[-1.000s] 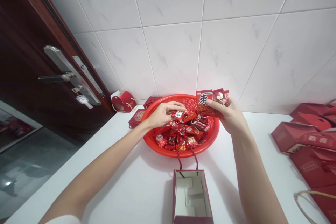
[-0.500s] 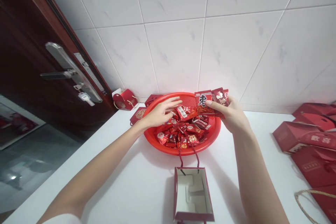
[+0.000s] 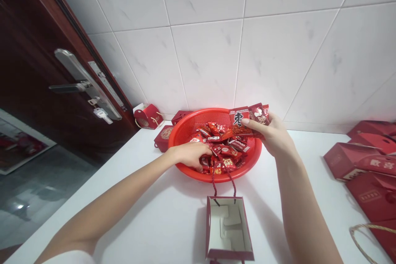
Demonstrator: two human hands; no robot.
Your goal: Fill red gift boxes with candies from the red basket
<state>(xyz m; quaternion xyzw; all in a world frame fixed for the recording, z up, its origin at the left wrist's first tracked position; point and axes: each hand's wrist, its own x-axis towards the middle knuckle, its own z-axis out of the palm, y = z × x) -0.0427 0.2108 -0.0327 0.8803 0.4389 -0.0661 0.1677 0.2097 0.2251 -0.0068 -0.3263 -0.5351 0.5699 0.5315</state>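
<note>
A red plastic basket (image 3: 182, 130) holds a heap of small red wrapped candies (image 3: 227, 152). My left hand (image 3: 193, 154) reaches into its near left side, fingers curled down and closed around a wrapped candy (image 3: 204, 161) that is mostly hidden. Above the basket's right rim, my right hand (image 3: 276, 134) pinches several red snack packets (image 3: 241, 119) side by side, the thumb across their front. In front of the basket stands an open dark red gift box (image 3: 229, 229), its white inside showing and its rope handle (image 3: 232, 183) leaning on the basket's rim.
Small red boxes (image 3: 147, 116) stand by the wall at the back left. Larger red gift boxes (image 3: 368, 185) fill the right side of the white table (image 3: 148, 222). A dark door (image 3: 37, 70) with a handle and keys borders the left. Tiled wall (image 3: 204, 62) rises behind.
My left hand has moved down and nearer within the basket, and its fingers have curled in among the candies. My right hand stays in place with its packets.
</note>
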